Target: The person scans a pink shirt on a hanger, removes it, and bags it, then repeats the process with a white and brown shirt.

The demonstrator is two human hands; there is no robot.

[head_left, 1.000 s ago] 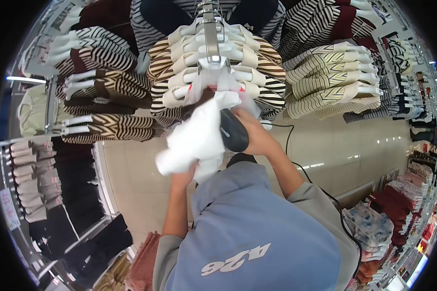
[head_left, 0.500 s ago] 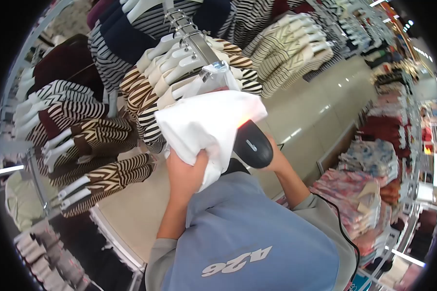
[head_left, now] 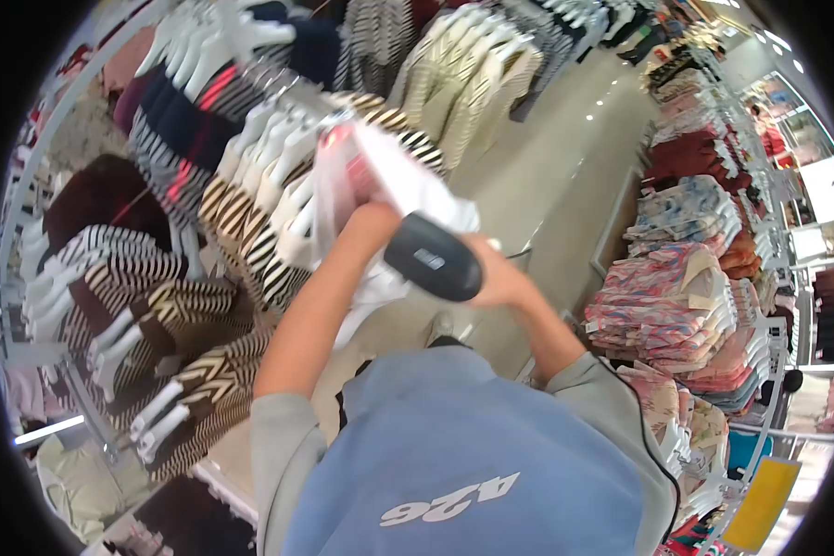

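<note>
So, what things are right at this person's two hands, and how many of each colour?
Black: 1, the handheld device in the right hand
White: 1, the cloth beyond it
See-through: 1, the bag at the left hand, whose fingers are hidden
Total: 3

Right hand [head_left: 497, 274] grips—left hand [head_left: 374, 222] (fingers hidden) is near.

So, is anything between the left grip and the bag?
Nothing visible: the left grip is right at the bag, though its fingers are hard to make out. The scanner in the right grip sits beside it, to the right in view, not between them.
</note>
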